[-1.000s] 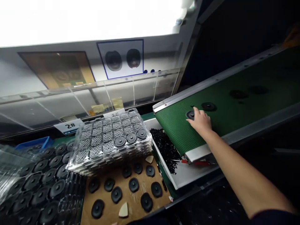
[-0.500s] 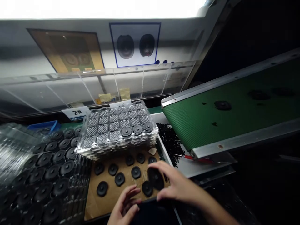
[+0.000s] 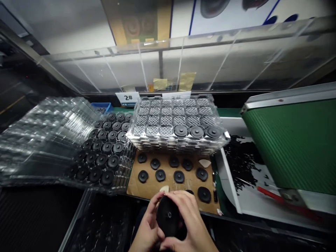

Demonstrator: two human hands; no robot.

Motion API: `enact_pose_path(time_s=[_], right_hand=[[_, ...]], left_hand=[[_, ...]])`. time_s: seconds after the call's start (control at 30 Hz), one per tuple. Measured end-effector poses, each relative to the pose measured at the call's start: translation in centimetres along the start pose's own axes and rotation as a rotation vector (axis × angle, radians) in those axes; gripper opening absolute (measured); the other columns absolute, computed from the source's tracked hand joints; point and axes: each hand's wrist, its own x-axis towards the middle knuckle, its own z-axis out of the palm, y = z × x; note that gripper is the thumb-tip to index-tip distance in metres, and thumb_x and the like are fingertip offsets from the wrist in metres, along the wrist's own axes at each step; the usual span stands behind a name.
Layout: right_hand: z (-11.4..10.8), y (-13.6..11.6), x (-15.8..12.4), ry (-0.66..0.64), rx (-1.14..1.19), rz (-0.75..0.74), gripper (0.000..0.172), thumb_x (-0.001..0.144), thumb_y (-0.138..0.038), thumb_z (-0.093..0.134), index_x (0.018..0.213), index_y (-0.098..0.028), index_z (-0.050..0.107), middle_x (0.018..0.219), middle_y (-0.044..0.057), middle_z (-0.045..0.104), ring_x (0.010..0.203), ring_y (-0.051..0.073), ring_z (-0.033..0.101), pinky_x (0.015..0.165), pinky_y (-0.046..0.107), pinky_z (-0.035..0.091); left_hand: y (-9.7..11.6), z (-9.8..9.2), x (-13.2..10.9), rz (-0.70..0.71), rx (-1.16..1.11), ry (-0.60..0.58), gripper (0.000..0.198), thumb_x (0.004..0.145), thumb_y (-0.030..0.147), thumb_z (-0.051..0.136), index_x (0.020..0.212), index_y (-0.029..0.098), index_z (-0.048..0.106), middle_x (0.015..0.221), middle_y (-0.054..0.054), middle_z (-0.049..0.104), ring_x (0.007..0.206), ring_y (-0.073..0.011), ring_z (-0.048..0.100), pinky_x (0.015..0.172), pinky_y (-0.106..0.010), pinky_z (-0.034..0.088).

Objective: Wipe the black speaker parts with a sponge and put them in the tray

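Both hands hold a black oval cup-shaped part (image 3: 168,216) at the bottom middle, tilted up just off the near edge of a brown cardboard sheet (image 3: 135,190). My left hand (image 3: 148,224) is closed on its left side. Around its right side and top wraps my right hand (image 3: 193,218), thumb at the lower edge. Some fingertips are hidden behind the part. Smaller black discs with a centre knob, such as one disc (image 3: 179,176), lie spaced out on the cardboard. A larger black disc (image 3: 204,194) lies right of my right hand.
Stacked clear trays (image 3: 178,141) stand behind the cardboard, with three black discs in the top front row. Another tray stack (image 3: 112,161) full of discs is at left. At right are a white bin (image 3: 231,185) of small black pieces, a red-handled tool (image 3: 270,194) and a green conveyor (image 3: 296,140).
My view has turned left. My left hand, open before, has joined my right hand on the black cup-shaped part, which has come nearer to me, off the cardboard.
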Motion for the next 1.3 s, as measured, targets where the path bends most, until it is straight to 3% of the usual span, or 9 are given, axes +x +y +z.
enact_pose_path(time_s=[0.1,0.2,0.4,0.6,0.77,0.93,1.07,1.13,1.3], right_hand=[[0.9,1.7,0.0,-0.047,0.051,0.093,0.075,0.069,-0.077,0.047,0.126,-0.028,0.045,0.114,0.008,0.057,0.111,0.029,0.05,0.094,0.043,0.043],[2.8,5.7,0.7,-0.119,0.0,0.376,0.056,0.094,-0.055,0.015,0.121,-0.02,0.049,0.108,0.008,0.06,0.099,0.021,0.058,0.087,0.037,0.048],[10.0,14.3,1.4,-0.404,-0.218,0.626,0.026,0.088,-0.03,0.056,0.111,-0.016,0.056,0.11,0.006,0.059,0.091,0.018,0.061,0.077,0.038,0.051],[12.5,15.5,-0.4,-0.493,-0.22,0.574,0.027,0.088,-0.028,0.056,0.114,-0.017,0.055,0.116,0.007,0.057,0.098,0.02,0.059,0.081,0.04,0.05],[9.4,12.7,1.5,-0.397,-0.113,0.504,0.02,0.089,-0.029,0.055,0.102,-0.014,0.059,0.099,0.004,0.063,0.083,0.016,0.063,0.074,0.036,0.052],[3.4,2.7,3.7,-0.185,0.018,0.279,0.028,0.093,-0.03,0.038,0.116,-0.022,0.053,0.111,0.007,0.062,0.096,0.02,0.06,0.08,0.034,0.049],[0.5,-4.3,4.4,-0.163,0.057,-0.14,0.03,0.085,-0.014,0.045,0.113,-0.023,0.053,0.091,0.004,0.067,0.078,0.018,0.061,0.069,0.03,0.049],[0.0,-5.6,5.1,-0.248,0.04,-0.145,0.027,0.084,-0.01,0.045,0.105,-0.023,0.056,0.084,0.002,0.067,0.072,0.017,0.06,0.063,0.028,0.048],[-0.4,-5.6,5.6,-0.056,0.023,-0.207,0.026,0.087,-0.011,0.044,0.11,-0.019,0.054,0.081,0.006,0.065,0.07,0.019,0.058,0.064,0.031,0.049]], left_hand=[[0.2,-0.4,-0.7,0.003,-0.097,0.003,0.07,0.042,0.039,0.085,0.108,0.035,0.062,0.129,-0.006,0.056,0.108,-0.0295,0.059,0.083,-0.033,0.05],[0.3,-1.4,-1.1,0.06,-0.183,0.06,0.064,0.049,0.037,0.083,0.109,0.034,0.061,0.126,-0.006,0.059,0.102,-0.0277,0.063,0.078,-0.031,0.052],[0.0,-3.6,-1.4,0.116,-0.308,0.194,0.055,0.062,0.034,0.076,0.113,0.034,0.055,0.122,-0.005,0.062,0.108,-0.0296,0.061,0.09,-0.036,0.047],[0.1,-4.7,-2.0,0.131,-0.328,0.228,0.052,0.063,0.038,0.074,0.112,0.033,0.057,0.124,-0.006,0.061,0.112,-0.03,0.058,0.096,-0.04,0.042],[0.5,-4.6,-2.0,0.135,-0.324,0.195,0.052,0.06,0.041,0.074,0.109,0.032,0.06,0.12,-0.007,0.064,0.111,-0.0294,0.058,0.097,-0.041,0.041],[1.5,-2.5,-1.5,0.152,-0.254,0.223,0.059,0.053,0.036,0.081,0.108,0.024,0.063,0.114,-0.008,0.067,0.107,-0.0256,0.06,0.091,-0.031,0.045],[2.6,-0.6,-1.4,0.057,-0.182,0.24,0.06,0.046,0.024,0.085,0.103,0.026,0.066,0.107,-0.006,0.07,0.098,-0.0244,0.064,0.076,-0.026,0.05],[2.9,0.1,-1.4,0.037,-0.175,0.264,0.059,0.041,0.02,0.086,0.097,0.026,0.069,0.102,-0.004,0.072,0.093,-0.0233,0.065,0.072,-0.024,0.051],[3.3,0.5,-1.3,0.034,-0.119,0.12,0.04,0.051,0.029,0.083,0.089,0.022,0.071,0.094,-0.006,0.073,0.091,-0.0217,0.065,0.082,-0.028,0.049]])
